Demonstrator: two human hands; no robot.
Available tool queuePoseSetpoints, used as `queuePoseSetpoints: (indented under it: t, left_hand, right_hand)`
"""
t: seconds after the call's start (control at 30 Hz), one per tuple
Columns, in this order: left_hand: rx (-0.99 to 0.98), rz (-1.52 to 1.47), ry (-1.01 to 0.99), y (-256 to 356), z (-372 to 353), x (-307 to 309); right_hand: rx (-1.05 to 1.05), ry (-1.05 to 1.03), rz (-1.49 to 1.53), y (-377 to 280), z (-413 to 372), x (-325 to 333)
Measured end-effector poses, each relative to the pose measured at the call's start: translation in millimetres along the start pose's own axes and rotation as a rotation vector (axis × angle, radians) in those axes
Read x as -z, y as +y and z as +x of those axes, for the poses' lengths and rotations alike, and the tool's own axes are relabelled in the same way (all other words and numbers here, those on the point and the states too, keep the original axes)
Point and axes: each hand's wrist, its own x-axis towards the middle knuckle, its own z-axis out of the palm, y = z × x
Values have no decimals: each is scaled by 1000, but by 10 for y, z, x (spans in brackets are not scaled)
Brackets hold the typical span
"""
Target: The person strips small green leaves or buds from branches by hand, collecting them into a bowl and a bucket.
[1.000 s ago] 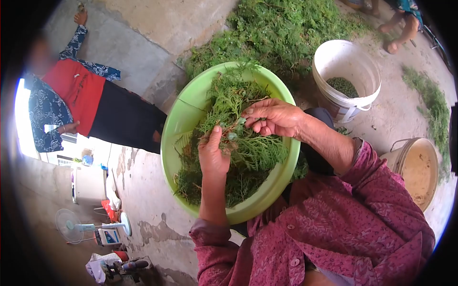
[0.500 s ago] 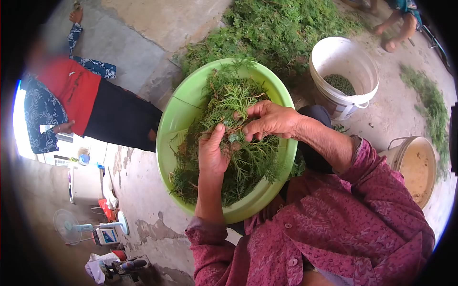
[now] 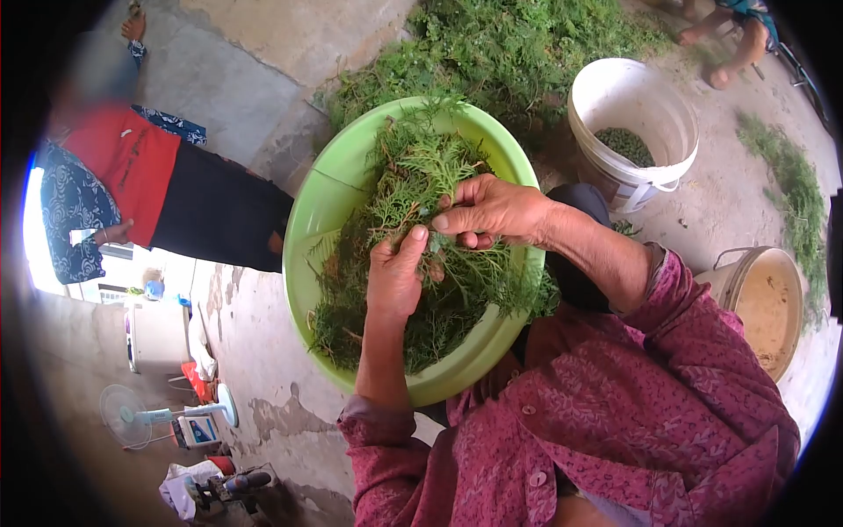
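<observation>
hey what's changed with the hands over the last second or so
The left hand has shifted toward the right hand, and the two now nearly meet over the green sprigs. No clear grab or release shows. The green basin and white bucket stay put.

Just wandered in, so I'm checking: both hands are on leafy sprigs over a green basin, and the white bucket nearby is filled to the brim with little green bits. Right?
Not quite: the head view shows the little green bits only in the bottom of the white bucket, below its brim. The left hand and right hand are indeed on leafy sprigs over a green basin.
</observation>
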Motion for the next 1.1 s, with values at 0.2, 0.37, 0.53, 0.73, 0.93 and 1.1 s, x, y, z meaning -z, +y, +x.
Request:
queuePoseSetpoints:
  t: [0.2,0.37,0.53,0.73,0.93,1.1]
  left_hand:
    - [21,-36,38,18,4,7]
    - [-21,-63,10,11,31,2]
    - [-4,-74,18,-22,95,148]
    - [-117,-36,98,-42,149,114]
    - [-230,174,143,-79,162,155]
    - [-226,213,183,63,85,79]
  right_hand:
    - [-175,22,-142,-185,-119,-71]
    - [-73,-100,-203,-7,-17,-44]
    - [-153,-143,-249,24,44,-47]
    - [-226,-40,-193,-203,-21,-207]
    - [-250,60,-423,-154,5,-191]
    - [-228,-3,-236,-126,7,-191]
